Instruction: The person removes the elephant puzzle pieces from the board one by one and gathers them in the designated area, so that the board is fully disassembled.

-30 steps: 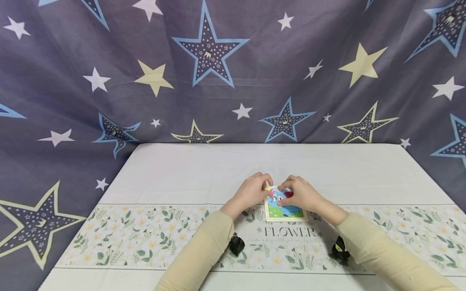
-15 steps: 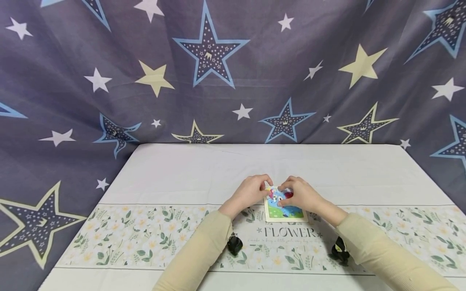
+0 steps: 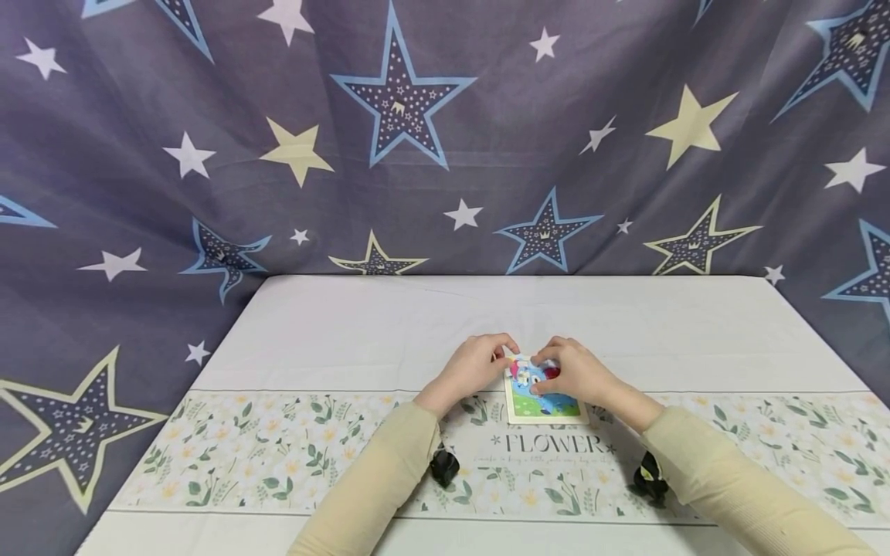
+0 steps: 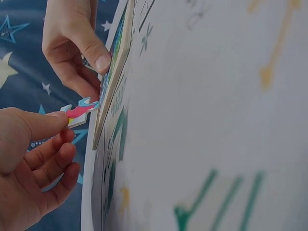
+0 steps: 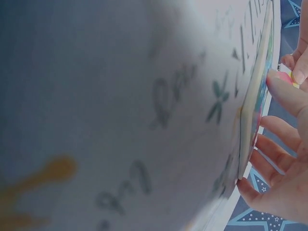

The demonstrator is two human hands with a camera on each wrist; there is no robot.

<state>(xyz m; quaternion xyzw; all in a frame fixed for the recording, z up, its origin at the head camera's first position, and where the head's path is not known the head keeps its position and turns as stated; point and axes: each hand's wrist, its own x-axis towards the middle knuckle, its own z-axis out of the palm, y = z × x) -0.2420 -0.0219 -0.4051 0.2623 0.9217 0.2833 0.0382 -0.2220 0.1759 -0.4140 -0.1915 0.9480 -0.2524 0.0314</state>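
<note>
Beyond the pale sleeves (image 3: pixel 368 486), the printed FLOWER lettering (image 3: pixel 554 443) lies on the table (image 3: pixel 389 324), whose near edge is out of view. Just past it the picture board (image 3: pixel 545 407) lies flat, roughly midway between the table's left and right edges and well short of the far one. It looks thin, stiff and probably light enough to slide if bumped; its pale rim is the place to steady it. The right hand (image 3: pixel 580 374) rests on its right side, thumb and fingers spread apart. By the board's far left corner the left hand (image 3: pixel 476 367) pinches a small piece (image 4: pixel 79 111) against its thumb; whether piece and board touch, I cannot tell. The piece should handle as light and rigid, perhaps smooth on its printed face, so its cut edges give the surest hold. Past the table's far edge hangs a star-patterned cloth (image 3: pixel 501 154).
</note>
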